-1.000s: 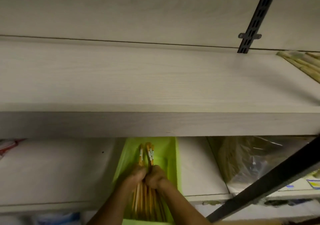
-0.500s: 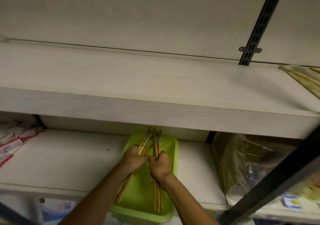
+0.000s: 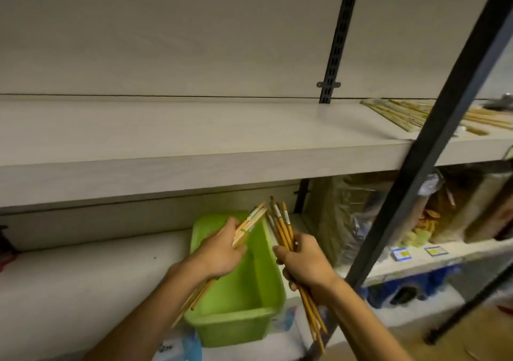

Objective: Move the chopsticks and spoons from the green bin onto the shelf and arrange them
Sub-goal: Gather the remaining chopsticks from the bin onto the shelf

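Chopsticks seemingly within both hands' fingers

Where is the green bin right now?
The green bin sits on the lower shelf, bottom centre of the head view, below and between the left hand and right hand.

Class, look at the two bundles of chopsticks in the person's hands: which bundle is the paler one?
The bundle in the left hand, over the green bin, is paler; the right hand's bundle is deeper orange.
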